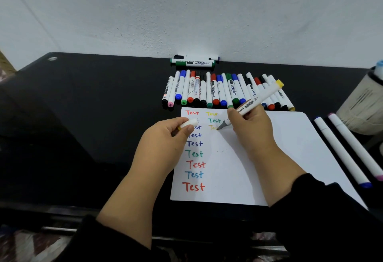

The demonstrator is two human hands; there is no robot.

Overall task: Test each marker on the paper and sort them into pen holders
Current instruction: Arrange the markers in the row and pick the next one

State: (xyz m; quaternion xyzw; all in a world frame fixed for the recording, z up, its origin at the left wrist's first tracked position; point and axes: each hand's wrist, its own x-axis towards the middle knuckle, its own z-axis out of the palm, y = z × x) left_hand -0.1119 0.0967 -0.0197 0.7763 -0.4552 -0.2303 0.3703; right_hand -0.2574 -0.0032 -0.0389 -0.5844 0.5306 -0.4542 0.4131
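— Yellow ink, is that what's going down right now?

— Yes. The right hand (251, 123) holds the yellow-ended marker (258, 100) in a writing grip, fingers curled round the lower barrel, and its grey tip touches the paper (259, 158) at a half-written yellow word, just under the green "Test" in the second column.

— And the cap?

— The white cap (186, 123) is pinched between thumb and fingertips of the left hand (163, 139), over the paper's left column of words.

— So which step?

— Testing, partway through the word, I'd judge. Next would be lifting the tip, bringing cap and tip together squarely, then carrying it to a pen holder (362, 104), which stands off the paper's far right corner.

— Much left?

— Plenty: a row of markers (223, 93) lies just beyond the paper's far edge.
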